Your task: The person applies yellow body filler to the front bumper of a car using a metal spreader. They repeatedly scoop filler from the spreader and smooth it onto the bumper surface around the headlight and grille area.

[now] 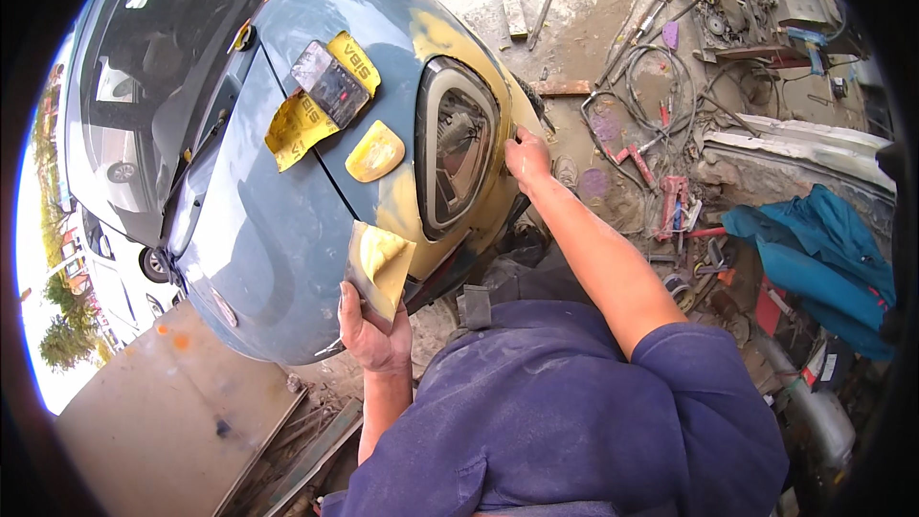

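Observation:
My left hand (375, 333) grips a thin plate (375, 273) carrying pale yellow filler, held over the blue-grey car's panel (254, 258). My right hand (526, 158) has curled fingers on the yellow-patched edge beside the headlight (452, 148); what they hold, if anything, is hidden. Between the panel's seam and the headlight sits a rounded pale yellow piece (375, 151). Farther up, a dark phone-like object (327, 78) rests on torn yellow sandpaper sheets (292, 139).
Hoses and cables (651, 86), red tools (670, 206), a teal cloth (814, 268) and long pale metal parts (795, 139) litter the ground at right. A brown board (163, 421) lies at lower left; parked white vehicles (105, 263) stand beyond.

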Available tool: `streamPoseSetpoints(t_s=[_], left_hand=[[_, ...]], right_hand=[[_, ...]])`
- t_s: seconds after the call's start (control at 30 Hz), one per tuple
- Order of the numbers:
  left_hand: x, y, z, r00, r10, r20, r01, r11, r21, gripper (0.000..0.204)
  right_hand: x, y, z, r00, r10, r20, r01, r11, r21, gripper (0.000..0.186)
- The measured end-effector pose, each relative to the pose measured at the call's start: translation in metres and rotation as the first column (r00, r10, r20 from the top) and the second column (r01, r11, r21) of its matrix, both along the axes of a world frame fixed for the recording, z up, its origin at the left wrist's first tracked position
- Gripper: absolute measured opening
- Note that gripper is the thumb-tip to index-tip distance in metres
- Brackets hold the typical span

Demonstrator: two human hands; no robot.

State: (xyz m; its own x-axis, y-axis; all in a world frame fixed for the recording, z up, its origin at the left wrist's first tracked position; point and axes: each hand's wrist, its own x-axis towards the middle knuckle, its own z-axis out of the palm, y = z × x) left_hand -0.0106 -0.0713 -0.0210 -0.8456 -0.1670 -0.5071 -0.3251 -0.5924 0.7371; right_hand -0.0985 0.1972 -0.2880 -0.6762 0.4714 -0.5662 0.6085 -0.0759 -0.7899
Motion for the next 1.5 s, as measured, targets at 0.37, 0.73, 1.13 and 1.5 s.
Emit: streamPoseSetpoints(t_s=[0.37,0.73,1.13,1.5], left_hand=[[-0.007,0.007,-0.007,0.998,-0.063,-0.022,0.064,0.997,0.049,0.045],[-0.001,-0.003,-0.002,0.996,-0.081,-0.033,0.083,0.996,0.039,0.044],[0.005,-0.01,-0.005,0.998,-0.058,-0.011,0.058,0.998,0.029,0.043],[0.003,-0.003,-0.003,0.994,-0.105,-0.029,0.106,0.994,0.032,0.043]], right_hand=[[0.053,0.018,-0.015,0.979,-0.2,0.029,0.201,0.949,-0.241,0.021],[0.077,-0.047,-0.021,0.989,-0.087,0.123,0.099,0.99,-0.097,0.036],[0.057,-0.084,0.01,0.989,-0.107,0.106,0.117,0.989,-0.09,0.068],[0.091,-0.048,0.001,0.986,-0.153,0.06,0.161,0.973,-0.164,0.042]])
